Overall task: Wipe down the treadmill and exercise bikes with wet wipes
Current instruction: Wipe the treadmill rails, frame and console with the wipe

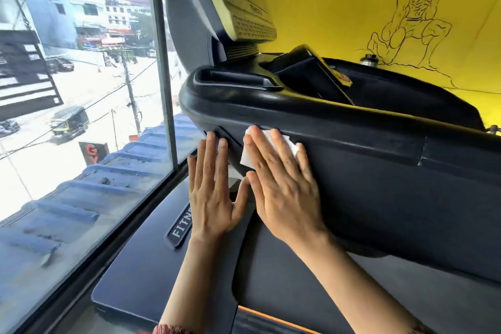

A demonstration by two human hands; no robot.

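The treadmill's black console housing (pixel 366 165) fills the middle and right of the view. My right hand (pixel 282 184) lies flat against its side panel and presses a white wet wipe (pixel 250 156) onto it; the wipe shows above and left of my fingers. Just to the left, my left hand (pixel 214 192) is flat with its fingers spread, palm toward the lower edge of the housing, and a bit of white shows behind its fingers. Below both hands is the dark motor cover (pixel 151 260) with a "FITNE" badge (pixel 183 225).
A large window (pixel 76 76) with a grey frame post (pixel 162 57) runs along the left, close to the treadmill. A yellow wall (pixel 339 16) with a line drawing stands behind. The console's tray (pixel 233 80) and tilted display (pixel 244 16) rise above my hands.
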